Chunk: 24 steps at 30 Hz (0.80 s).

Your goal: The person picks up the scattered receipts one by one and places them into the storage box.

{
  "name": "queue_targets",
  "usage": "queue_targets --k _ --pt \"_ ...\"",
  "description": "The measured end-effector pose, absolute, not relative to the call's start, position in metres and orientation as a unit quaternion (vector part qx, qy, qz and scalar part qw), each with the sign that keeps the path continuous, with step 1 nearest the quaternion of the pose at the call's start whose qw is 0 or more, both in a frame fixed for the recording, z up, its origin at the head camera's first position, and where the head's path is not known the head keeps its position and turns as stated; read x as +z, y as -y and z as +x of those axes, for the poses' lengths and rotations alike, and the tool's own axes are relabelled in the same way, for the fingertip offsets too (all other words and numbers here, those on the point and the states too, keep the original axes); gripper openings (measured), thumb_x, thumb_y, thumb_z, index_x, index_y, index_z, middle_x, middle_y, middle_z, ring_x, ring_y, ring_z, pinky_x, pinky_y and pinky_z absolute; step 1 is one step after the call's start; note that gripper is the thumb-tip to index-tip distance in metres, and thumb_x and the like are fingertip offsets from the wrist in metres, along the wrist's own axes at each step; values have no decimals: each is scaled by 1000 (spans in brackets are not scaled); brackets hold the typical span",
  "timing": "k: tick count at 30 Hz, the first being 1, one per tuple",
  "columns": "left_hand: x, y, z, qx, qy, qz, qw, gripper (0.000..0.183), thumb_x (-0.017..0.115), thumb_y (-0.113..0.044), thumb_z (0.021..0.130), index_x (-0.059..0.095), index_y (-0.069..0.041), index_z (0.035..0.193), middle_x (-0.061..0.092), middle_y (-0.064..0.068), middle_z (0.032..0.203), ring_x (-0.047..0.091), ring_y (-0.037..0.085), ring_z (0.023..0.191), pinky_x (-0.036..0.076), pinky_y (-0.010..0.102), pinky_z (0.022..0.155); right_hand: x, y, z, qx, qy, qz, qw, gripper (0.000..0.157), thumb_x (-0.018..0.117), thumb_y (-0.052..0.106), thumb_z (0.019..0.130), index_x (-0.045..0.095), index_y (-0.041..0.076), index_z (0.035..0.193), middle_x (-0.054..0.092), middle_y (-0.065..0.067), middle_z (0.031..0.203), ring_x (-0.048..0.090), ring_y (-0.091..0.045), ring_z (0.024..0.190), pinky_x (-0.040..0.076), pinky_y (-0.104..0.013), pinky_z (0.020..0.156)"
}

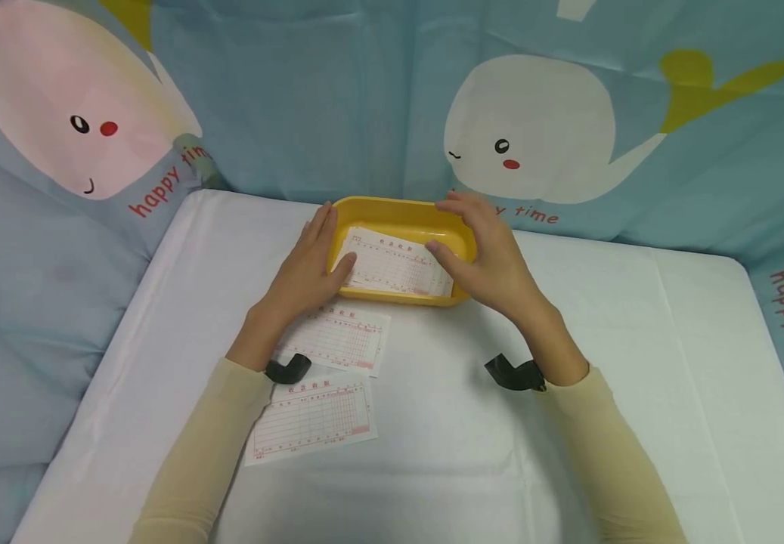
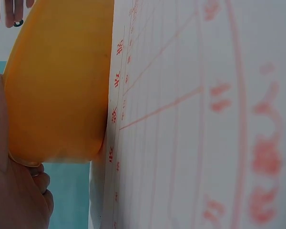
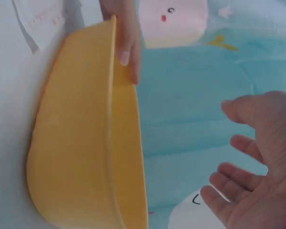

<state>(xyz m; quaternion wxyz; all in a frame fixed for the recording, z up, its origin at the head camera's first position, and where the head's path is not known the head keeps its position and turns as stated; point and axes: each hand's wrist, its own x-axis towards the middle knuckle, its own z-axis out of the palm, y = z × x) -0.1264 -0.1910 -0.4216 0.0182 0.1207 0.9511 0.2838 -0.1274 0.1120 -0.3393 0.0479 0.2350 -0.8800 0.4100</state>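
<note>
A yellow plastic box [image 1: 398, 210] stands near the back of the white table, with a stack of red-printed receipt slips [image 1: 392, 263] lying inside. At its left end my left hand [image 1: 299, 272] holds the wall, thumb over the rim and fingers outside. The left wrist view shows those fingers [image 2: 31, 191] bent around the yellow end. My right hand [image 1: 494, 261] hovers at the box's right end, thumb and fingers spread. In the right wrist view that hand [image 3: 257, 167] is apart from the box wall [image 3: 76, 133] and holds nothing.
Two more receipt slips, an upper one [image 1: 344, 340] and a lower one [image 1: 313, 423], lie flat on the table [image 1: 602, 317] in front of the box, partly under the left forearm. A blue curtain [image 1: 310, 98] with whale prints hangs right behind the box.
</note>
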Motion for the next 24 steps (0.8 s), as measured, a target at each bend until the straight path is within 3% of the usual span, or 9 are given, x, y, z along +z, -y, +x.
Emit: queue_targets --k 3,15,24 --pt "-422 191 -127 286 -951 118 21 85 46 -48 109 2 -10 171 -1 5 181 6 30 169 11 51 138 -340 -109 -121 413 874 253 46 53 76 23 97 60 9 145 51 -10 161 42 -29 156 34 -53 130" --pt "-418 190 -126 282 -952 110 30 87 46 -50 108 1 -13 172 -2 3 182 6 33 169 14 56 137 -355 -94 -84 402 859 316 21 53 78 21 96 60 9 144 53 -10 158 51 -27 148 47 -47 122" --pt "-418 191 -125 281 -953 112 24 87 46 -52 108 3 -11 172 -2 4 182 7 35 168 16 58 136 -367 -80 -62 391 858 333 2 49 76 27 98 62 14 143 51 -4 159 48 -21 151 43 -42 125"
